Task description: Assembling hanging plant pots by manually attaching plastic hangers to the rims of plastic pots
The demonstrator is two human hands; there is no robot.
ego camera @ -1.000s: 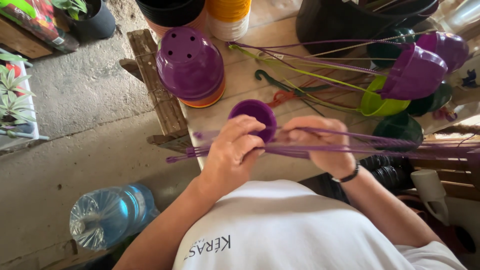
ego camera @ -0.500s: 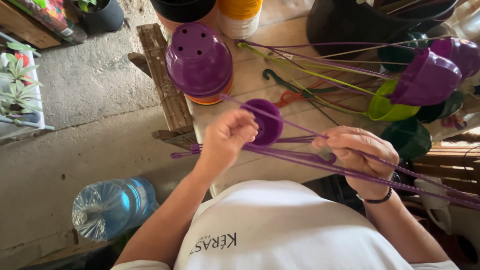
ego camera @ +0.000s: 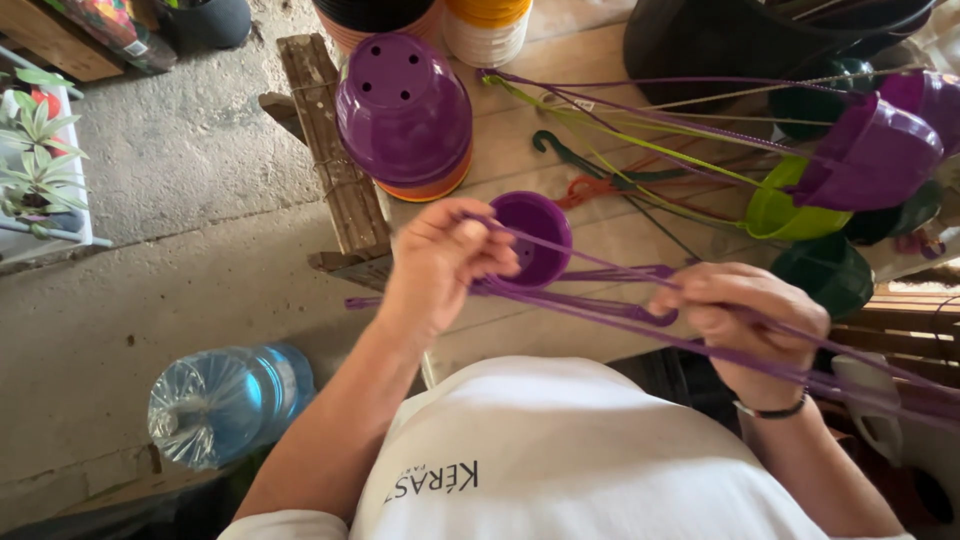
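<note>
Sideways across the table, purple hanger strands (ego camera: 600, 305), left hand (ego camera: 440, 265) pinching one, right hand (ego camera: 745, 315) gripping bundle.

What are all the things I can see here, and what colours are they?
Small pot: one, purple, upright on the wooden table, beside the left hand.
Hanger strands: a bunch, purple, held across both hands.
Upturned pots: one stack, purple on top, orange beneath, on the table.
Hanging pots: several, purple, lime and dark green, at right.
Loose hangers: several, green, orange, on the table.
Water bottle: one, clear blue, on the floor.
Plants: green, far left.
Left hand: pinching strands.
Right hand: gripping strands, dark wristband.
</note>
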